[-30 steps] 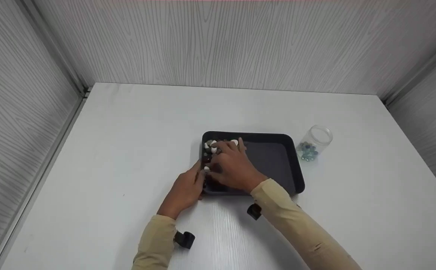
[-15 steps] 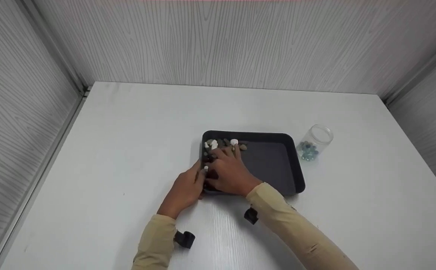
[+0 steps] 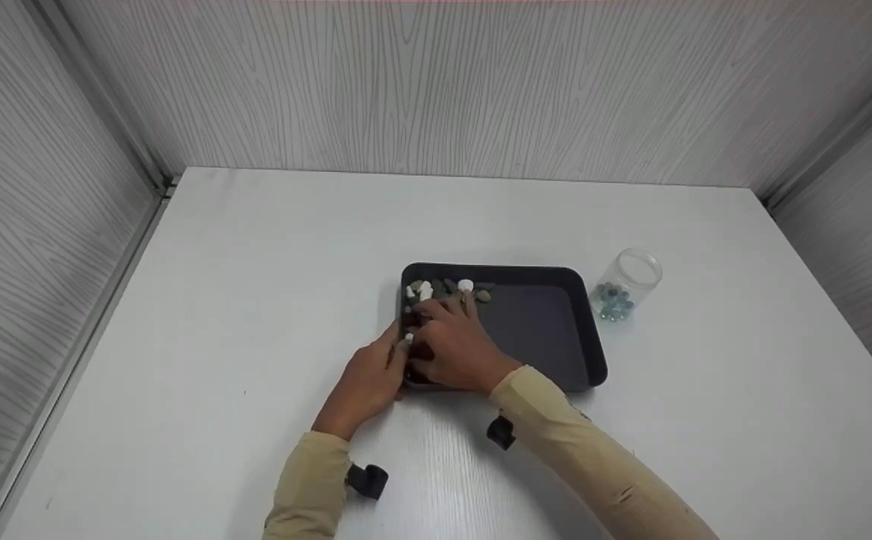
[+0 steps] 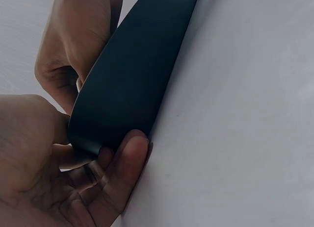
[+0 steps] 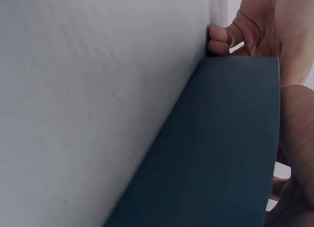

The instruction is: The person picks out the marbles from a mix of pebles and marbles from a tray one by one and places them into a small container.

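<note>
A dark rectangular tray (image 3: 544,322) lies on the white table, with white, grey and brown pebbles (image 3: 426,290) gathered along its left end. My left hand (image 3: 368,379) grips the tray's near left corner, its thumb up by the rim. The left wrist view shows its fingertips (image 4: 133,151) low against the outer wall. Inside the tray, my right hand (image 3: 459,345) reaches over the pebbles, fingers bent down among them and thumb apart on the near side. Whether it holds any pebble I cannot tell; the tray wall (image 5: 216,143) hides its fingertips in the right wrist view.
To the right of the tray, a clear jar (image 3: 642,270) with bluish glass beads (image 3: 614,304) lies tilted on the table (image 3: 293,240). Grey wood-grain panels (image 3: 436,90) stand behind and on both sides.
My right hand has drawn slightly toward the near left, uncovering the white pebble and brown ones at the tray's far side. The left hand keeps its place at the corner.
</note>
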`<state>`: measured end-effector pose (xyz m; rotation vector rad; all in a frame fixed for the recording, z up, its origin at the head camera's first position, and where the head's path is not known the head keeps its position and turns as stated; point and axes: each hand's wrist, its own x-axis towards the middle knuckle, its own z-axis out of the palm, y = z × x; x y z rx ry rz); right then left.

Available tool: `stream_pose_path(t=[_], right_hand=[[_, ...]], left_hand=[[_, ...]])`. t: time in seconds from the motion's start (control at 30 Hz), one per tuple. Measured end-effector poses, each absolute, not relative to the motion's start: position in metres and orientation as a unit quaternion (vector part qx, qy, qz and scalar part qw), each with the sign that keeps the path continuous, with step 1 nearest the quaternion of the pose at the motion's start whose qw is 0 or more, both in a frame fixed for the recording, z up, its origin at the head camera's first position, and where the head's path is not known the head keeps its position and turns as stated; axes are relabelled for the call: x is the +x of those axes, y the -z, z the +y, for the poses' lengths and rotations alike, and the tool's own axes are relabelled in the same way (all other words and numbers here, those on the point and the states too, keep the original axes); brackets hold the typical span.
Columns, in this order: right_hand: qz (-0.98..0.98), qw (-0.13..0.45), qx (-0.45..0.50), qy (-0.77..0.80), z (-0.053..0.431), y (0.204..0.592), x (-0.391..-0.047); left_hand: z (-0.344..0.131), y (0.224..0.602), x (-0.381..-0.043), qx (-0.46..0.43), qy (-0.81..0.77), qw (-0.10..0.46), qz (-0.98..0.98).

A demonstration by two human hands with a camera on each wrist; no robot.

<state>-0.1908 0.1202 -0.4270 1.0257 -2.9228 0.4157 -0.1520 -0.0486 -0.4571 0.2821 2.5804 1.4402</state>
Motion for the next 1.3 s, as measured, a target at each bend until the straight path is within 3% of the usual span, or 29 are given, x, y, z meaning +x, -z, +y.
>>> stream_pose_path(t=[0.33,0.8,1.3], right_hand=[[-0.938,0.035,0.302,-0.165,0.148,0.405,-0.196],[-0.949,0.107,0.214,-0.206,0.256,0.353,-0.213],[-0.95,0.174,0.146,-0.212,0.347,0.326,-0.212]], left_hand=[[-0.049,0.457,-0.152,0.091,-0.492,0.088,0.861],[-0.048,0.458,-0.153,0.08,-0.493,0.098,0.861],[-0.047,0.457,-0.153,0.078,-0.496,0.1,0.859]])
